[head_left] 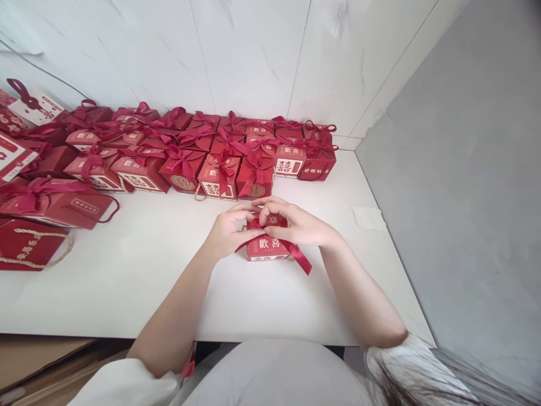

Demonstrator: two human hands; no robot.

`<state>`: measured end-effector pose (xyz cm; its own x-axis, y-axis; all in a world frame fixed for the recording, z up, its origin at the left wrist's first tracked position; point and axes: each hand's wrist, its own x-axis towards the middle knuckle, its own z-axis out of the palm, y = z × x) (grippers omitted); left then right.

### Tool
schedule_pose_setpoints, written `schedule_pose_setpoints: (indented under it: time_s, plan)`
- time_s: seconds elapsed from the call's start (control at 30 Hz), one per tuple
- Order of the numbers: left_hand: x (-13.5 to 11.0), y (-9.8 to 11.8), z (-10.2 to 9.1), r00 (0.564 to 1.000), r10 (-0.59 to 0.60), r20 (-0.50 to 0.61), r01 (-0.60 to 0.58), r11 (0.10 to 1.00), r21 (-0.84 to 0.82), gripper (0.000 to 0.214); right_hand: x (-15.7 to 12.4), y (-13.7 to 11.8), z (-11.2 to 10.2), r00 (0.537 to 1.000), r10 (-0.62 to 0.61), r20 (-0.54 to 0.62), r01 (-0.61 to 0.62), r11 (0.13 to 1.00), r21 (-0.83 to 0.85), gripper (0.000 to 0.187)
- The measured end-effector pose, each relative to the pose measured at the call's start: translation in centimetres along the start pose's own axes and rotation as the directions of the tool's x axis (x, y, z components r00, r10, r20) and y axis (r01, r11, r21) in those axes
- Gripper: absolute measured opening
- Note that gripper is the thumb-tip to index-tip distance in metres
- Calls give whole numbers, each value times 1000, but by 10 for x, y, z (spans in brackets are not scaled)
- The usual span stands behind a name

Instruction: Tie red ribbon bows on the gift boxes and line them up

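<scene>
A small red gift box [265, 248] with white characters stands on the white table [127, 282] in front of me. A red ribbon [296, 255] lies over its top and trails off to the right. My left hand [230, 228] and my right hand [291, 223] meet above the box, fingers pinched on the ribbon at its top. The box's upper face is mostly hidden by my fingers.
Several finished red boxes with ribbon bows [220, 169] stand in rows along the marble wall. Larger red boxes with cord handles [31, 242] sit at the left edge. A small white paper slip [369, 218] lies at the right. Cardboard [38, 361] shows below the table.
</scene>
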<state>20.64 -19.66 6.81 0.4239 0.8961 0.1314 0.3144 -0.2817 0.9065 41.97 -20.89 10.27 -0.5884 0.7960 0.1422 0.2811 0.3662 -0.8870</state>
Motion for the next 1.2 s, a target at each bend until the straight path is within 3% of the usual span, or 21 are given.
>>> schedule_pose_setpoints:
  time_s: [0.2,0.27,0.47,0.63,0.97,1.2]
  plan:
    - [0,0,3,1000,6,-1,-6,1000,-16,18,1,-4,1,1000,-28,-4,28,999,36,7]
    - [0,1,2,1000,-1,9,1,1000,-20,18,1,-4,0,1000,7,-19,-6,998,64,3]
    - [-1,3,-5,996,22,88,-19,999,-34,19,0,-3,-5,986,138,-90,-123,980,155,15]
    - [-2,6,0,996,38,76,-34,998,-48,20,1,-3,-3,970,220,-99,-190,950,249,20]
    - [-1,5,6,999,16,51,-11,996,-91,17,3,3,-9,993,117,22,-118,983,141,28]
    - [-2,3,7,999,-4,50,10,994,-107,14,0,5,-9,992,119,43,-123,989,82,14]
